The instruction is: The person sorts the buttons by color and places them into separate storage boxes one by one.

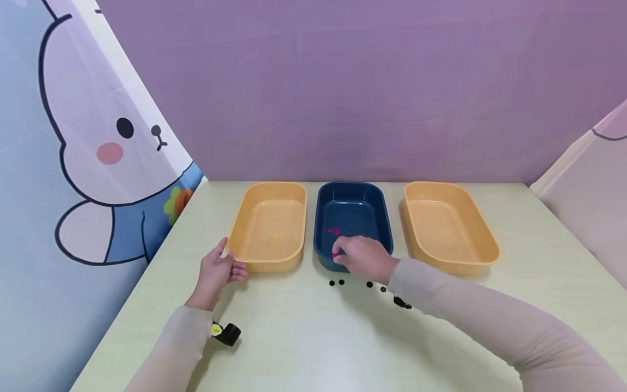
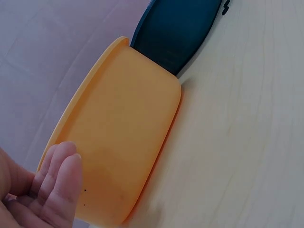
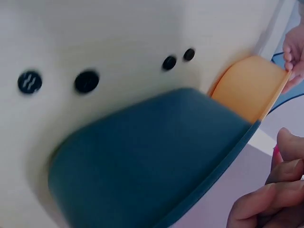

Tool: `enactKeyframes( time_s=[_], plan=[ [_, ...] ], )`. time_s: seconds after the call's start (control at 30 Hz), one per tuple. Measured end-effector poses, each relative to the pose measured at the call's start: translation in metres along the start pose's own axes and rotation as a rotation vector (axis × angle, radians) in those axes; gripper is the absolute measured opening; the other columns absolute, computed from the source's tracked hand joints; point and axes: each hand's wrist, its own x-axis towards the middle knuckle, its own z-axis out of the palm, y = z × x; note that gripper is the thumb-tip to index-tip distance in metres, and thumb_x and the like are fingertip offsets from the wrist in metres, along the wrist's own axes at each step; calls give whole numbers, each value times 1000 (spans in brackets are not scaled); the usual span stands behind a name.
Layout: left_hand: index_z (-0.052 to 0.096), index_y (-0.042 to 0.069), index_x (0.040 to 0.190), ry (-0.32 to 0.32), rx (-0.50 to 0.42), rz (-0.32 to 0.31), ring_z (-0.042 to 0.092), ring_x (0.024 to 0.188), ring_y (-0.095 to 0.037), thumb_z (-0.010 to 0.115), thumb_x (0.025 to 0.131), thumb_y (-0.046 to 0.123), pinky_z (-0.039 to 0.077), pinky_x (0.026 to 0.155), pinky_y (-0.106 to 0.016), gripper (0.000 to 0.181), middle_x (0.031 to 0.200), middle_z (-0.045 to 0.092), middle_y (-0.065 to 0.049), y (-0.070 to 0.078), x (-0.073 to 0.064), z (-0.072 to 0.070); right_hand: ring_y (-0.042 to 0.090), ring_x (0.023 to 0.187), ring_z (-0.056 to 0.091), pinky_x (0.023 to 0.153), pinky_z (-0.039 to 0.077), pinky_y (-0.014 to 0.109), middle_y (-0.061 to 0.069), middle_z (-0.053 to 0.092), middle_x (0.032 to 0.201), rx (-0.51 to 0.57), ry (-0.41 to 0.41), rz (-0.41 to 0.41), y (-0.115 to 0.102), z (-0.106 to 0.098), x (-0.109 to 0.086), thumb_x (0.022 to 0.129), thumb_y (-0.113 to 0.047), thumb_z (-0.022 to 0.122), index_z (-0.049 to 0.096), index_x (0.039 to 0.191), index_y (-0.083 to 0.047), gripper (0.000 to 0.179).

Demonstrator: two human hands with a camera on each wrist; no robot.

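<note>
Nearest, four small black buttons (image 1: 369, 285), round and flat, lie on the counter (image 1: 294, 343) in two loose pairs before the dark blue tray (image 1: 352, 215). Just above that tray's near end, the right hand (image 1: 364, 256) pinches a tiny pink piece (image 1: 335, 255) between thumb and fingertips, covering part of the basin below. The left hand (image 1: 219, 272) rests at the near left corner of the left yellow-orange tray (image 1: 276, 204), its fingers relaxed against the smooth outer wall. All three trays look like plastic, deep, with rounded corners and thin lips. Small yellow pieces (image 1: 271, 241) lie in the left one, matching its colour closely; ring-like pink pieces (image 1: 337, 231) sit on the blue floor. Right of them stands another yellow-orange tray (image 1: 448, 228), slightly angled. Pale and faintly wood-grained, the counter meets a plain purple cloth (image 1: 352, 98) behind; a cartoon rabbit print (image 1: 98, 158) fills the left side.
</note>
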Motion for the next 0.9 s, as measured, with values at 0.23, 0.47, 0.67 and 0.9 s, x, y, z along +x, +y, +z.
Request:
enactKeyframes(
  time_s=[0.23, 0.47, 0.67, 0.9],
  plan=[
    [3, 10, 154, 1, -1, -2, 60, 51, -6, 32, 104, 6, 55, 56, -19, 58, 65, 63, 0, 2, 0, -1, 9, 57, 51, 45, 41, 19, -6, 62, 69, -119, 73, -47, 9, -8, 8, 93, -24, 64, 65, 104, -9, 19],
    [2, 9, 154, -2, -15, 1, 60, 51, -6, 31, 104, 6, 55, 55, -19, 58, 64, 62, 1, 2, 0, -1, 9, 54, 51, 44, 41, 20, -3, 62, 68, -120, 106, -63, 20, -15, 18, 94, -22, 63, 64, 106, -6, 19],
    [3, 9, 154, 5, -18, -2, 60, 50, -6, 32, 104, 6, 55, 55, -19, 58, 64, 62, 1, 2, 0, -2, 11, 65, 58, 56, 50, 25, 0, 68, 83, -162, 131, -74, 25, -22, 33, 95, -21, 63, 64, 104, -7, 17],
    [4, 9, 154, 7, -23, -10, 60, 50, -6, 32, 104, 5, 55, 54, -19, 58, 63, 62, 1, 0, -1, -1, 12, 66, 59, 64, 54, 28, 0, 68, 83, -217, 137, -75, 28, -28, 52, 95, -23, 62, 64, 106, -7, 19]
  ],
)
